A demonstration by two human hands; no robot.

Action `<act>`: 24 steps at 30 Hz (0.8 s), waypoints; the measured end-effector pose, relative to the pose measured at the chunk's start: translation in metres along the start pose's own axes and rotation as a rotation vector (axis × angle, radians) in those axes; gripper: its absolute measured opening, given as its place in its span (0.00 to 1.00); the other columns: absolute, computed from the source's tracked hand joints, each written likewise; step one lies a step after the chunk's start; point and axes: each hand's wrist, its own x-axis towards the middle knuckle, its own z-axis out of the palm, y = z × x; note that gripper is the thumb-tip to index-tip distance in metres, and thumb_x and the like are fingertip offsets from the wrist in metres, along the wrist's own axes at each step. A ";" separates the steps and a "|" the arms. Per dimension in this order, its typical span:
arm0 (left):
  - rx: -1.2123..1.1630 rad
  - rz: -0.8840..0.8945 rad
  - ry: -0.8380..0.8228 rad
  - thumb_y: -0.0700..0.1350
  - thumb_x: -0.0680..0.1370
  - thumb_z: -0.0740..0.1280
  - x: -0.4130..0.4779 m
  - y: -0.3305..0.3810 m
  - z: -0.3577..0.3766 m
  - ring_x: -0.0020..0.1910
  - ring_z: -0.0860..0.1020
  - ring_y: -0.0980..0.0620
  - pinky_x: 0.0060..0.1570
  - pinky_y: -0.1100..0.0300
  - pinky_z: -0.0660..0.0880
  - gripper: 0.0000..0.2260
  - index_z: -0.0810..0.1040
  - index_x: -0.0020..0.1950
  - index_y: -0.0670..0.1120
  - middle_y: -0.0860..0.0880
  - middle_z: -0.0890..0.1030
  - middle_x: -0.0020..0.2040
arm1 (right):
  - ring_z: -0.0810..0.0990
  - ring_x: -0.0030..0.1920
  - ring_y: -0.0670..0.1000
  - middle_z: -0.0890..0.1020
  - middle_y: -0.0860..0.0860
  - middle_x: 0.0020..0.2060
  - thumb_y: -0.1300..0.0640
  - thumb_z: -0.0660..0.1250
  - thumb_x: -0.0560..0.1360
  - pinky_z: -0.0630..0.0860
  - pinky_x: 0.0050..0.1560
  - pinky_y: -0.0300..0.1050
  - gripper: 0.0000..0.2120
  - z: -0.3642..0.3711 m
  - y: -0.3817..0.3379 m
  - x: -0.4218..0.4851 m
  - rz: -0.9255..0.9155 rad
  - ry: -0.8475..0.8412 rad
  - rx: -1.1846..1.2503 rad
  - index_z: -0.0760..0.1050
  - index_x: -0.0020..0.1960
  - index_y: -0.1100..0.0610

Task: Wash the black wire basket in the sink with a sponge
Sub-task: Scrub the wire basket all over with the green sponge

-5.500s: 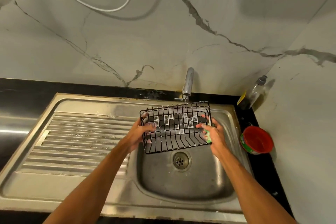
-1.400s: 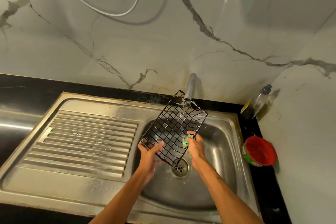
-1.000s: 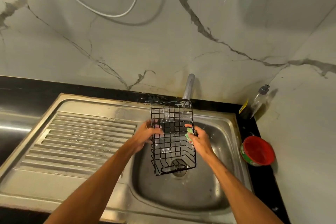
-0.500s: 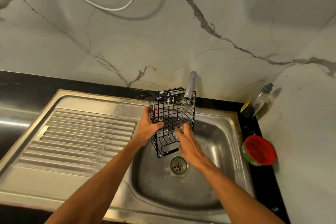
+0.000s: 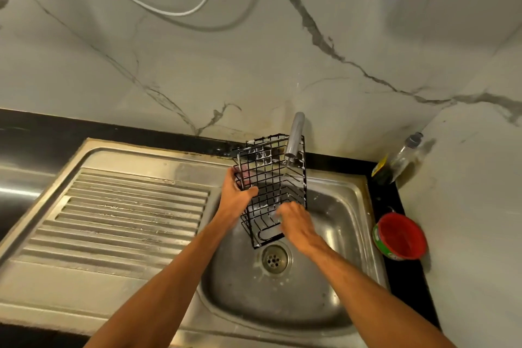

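Water from the steel tap point(image 5: 295, 135) ran through the black wire basket point(image 5: 271, 178), upended over the steel sink point(image 5: 339, 234); left hand point(image 5: 234, 195) gripped its side, right hand point(image 5: 293, 223) touched it low, hold unclear. Rinsing, probably; next, rotating it.

Obs.: black wire basket point(image 5: 271, 178) is thin metal wire with a black coating, slightly glossy where wet; soap film glints in some upper cells. The sink point(image 5: 347, 192) is brushed stainless steel with a dull sheen, water-spotted. The ribbed drainboard point(image 5: 127, 212) is the same steel, with bright streaks on the ridges. The tap point(image 5: 295, 135) is smooth satin metal. The wall point(image 5: 254, 65) is a polished marble-look slab with grey veins. The counter point(image 5: 42, 127) is black and glossy. The tub point(image 5: 401, 234) is red plastic. The bottle point(image 5: 401, 158) is clear plastic.
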 end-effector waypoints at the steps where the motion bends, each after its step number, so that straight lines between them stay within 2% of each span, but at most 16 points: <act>1: 0.012 0.010 -0.002 0.29 0.74 0.72 0.002 0.001 0.002 0.59 0.79 0.50 0.59 0.57 0.77 0.27 0.69 0.67 0.48 0.48 0.79 0.60 | 0.79 0.40 0.51 0.83 0.58 0.41 0.60 0.59 0.78 0.79 0.47 0.56 0.13 -0.003 -0.001 -0.002 0.030 -0.001 0.128 0.81 0.46 0.64; 3: 0.020 0.011 -0.011 0.29 0.73 0.72 0.005 0.002 0.002 0.58 0.79 0.52 0.59 0.57 0.76 0.28 0.69 0.67 0.50 0.50 0.78 0.59 | 0.79 0.38 0.53 0.83 0.59 0.39 0.58 0.59 0.79 0.78 0.44 0.55 0.15 -0.006 0.003 0.003 0.086 0.097 0.292 0.81 0.44 0.63; 6: 0.002 -0.025 0.006 0.29 0.73 0.72 0.003 0.000 0.005 0.59 0.78 0.50 0.62 0.53 0.76 0.27 0.69 0.68 0.46 0.49 0.78 0.59 | 0.77 0.39 0.52 0.79 0.55 0.39 0.59 0.58 0.80 0.77 0.40 0.52 0.10 0.001 0.004 0.014 0.127 0.177 0.278 0.77 0.48 0.60; 7: -0.006 -0.029 0.016 0.29 0.73 0.72 0.004 -0.001 0.006 0.59 0.78 0.50 0.62 0.53 0.76 0.27 0.69 0.68 0.46 0.49 0.78 0.59 | 0.78 0.42 0.50 0.79 0.52 0.42 0.61 0.61 0.80 0.78 0.40 0.49 0.06 0.009 -0.001 0.015 0.094 0.132 0.215 0.76 0.52 0.58; 9: -0.014 -0.024 0.018 0.29 0.74 0.71 0.005 0.000 0.005 0.57 0.78 0.51 0.59 0.57 0.76 0.27 0.69 0.68 0.46 0.50 0.78 0.58 | 0.82 0.48 0.50 0.81 0.50 0.49 0.63 0.67 0.78 0.82 0.45 0.45 0.11 0.025 -0.009 0.015 0.042 0.032 0.146 0.74 0.59 0.54; 11: -0.024 -0.023 0.019 0.28 0.74 0.70 0.007 0.000 0.003 0.57 0.78 0.49 0.55 0.59 0.76 0.26 0.69 0.67 0.46 0.48 0.78 0.58 | 0.83 0.53 0.50 0.83 0.51 0.54 0.65 0.70 0.75 0.81 0.54 0.46 0.15 0.025 -0.013 0.013 -0.024 -0.104 0.144 0.77 0.60 0.54; 13: -0.041 -0.035 0.021 0.29 0.73 0.71 0.007 -0.002 0.000 0.60 0.78 0.44 0.59 0.52 0.77 0.25 0.70 0.64 0.49 0.46 0.78 0.59 | 0.83 0.52 0.49 0.85 0.52 0.51 0.64 0.71 0.75 0.80 0.55 0.46 0.10 0.017 -0.010 0.018 -0.041 -0.075 0.145 0.82 0.56 0.55; 15: -0.068 -0.039 0.026 0.33 0.70 0.73 0.005 -0.004 0.001 0.59 0.78 0.43 0.64 0.46 0.76 0.25 0.71 0.61 0.53 0.45 0.78 0.58 | 0.82 0.45 0.50 0.85 0.53 0.44 0.62 0.70 0.76 0.81 0.49 0.50 0.04 0.008 -0.006 0.024 0.054 0.036 0.200 0.83 0.47 0.55; 16: -0.089 -0.047 0.030 0.36 0.67 0.73 0.005 -0.004 0.002 0.58 0.78 0.44 0.64 0.45 0.76 0.26 0.71 0.60 0.54 0.46 0.78 0.57 | 0.81 0.44 0.50 0.84 0.54 0.43 0.62 0.70 0.76 0.81 0.47 0.51 0.04 0.005 -0.008 0.024 0.073 0.030 0.218 0.82 0.45 0.55; 19: -0.167 -0.065 0.038 0.39 0.64 0.72 0.007 0.003 0.004 0.56 0.76 0.46 0.61 0.45 0.74 0.27 0.71 0.60 0.55 0.45 0.78 0.57 | 0.81 0.45 0.46 0.82 0.54 0.48 0.66 0.68 0.76 0.81 0.50 0.47 0.07 0.014 -0.020 0.014 -0.073 -0.194 0.185 0.81 0.49 0.57; 21: -0.192 -0.080 0.028 0.39 0.63 0.71 0.007 0.005 0.003 0.56 0.76 0.45 0.59 0.47 0.73 0.28 0.72 0.61 0.54 0.43 0.78 0.58 | 0.82 0.49 0.46 0.84 0.52 0.50 0.66 0.69 0.75 0.79 0.55 0.44 0.07 0.009 -0.017 0.012 -0.146 -0.272 0.193 0.83 0.50 0.58; 22: -0.200 -0.082 0.026 0.38 0.63 0.71 0.007 0.003 0.002 0.55 0.76 0.45 0.59 0.47 0.73 0.28 0.71 0.62 0.53 0.43 0.78 0.57 | 0.82 0.50 0.46 0.84 0.51 0.50 0.65 0.70 0.75 0.79 0.55 0.42 0.07 0.004 -0.014 0.017 -0.115 -0.267 0.220 0.83 0.50 0.57; 24: -0.211 -0.071 0.027 0.38 0.64 0.71 0.006 0.001 0.003 0.55 0.76 0.46 0.59 0.46 0.74 0.28 0.71 0.62 0.53 0.44 0.78 0.56 | 0.83 0.50 0.47 0.84 0.51 0.50 0.65 0.70 0.76 0.79 0.50 0.39 0.06 -0.002 -0.012 0.027 0.016 -0.140 0.285 0.83 0.50 0.58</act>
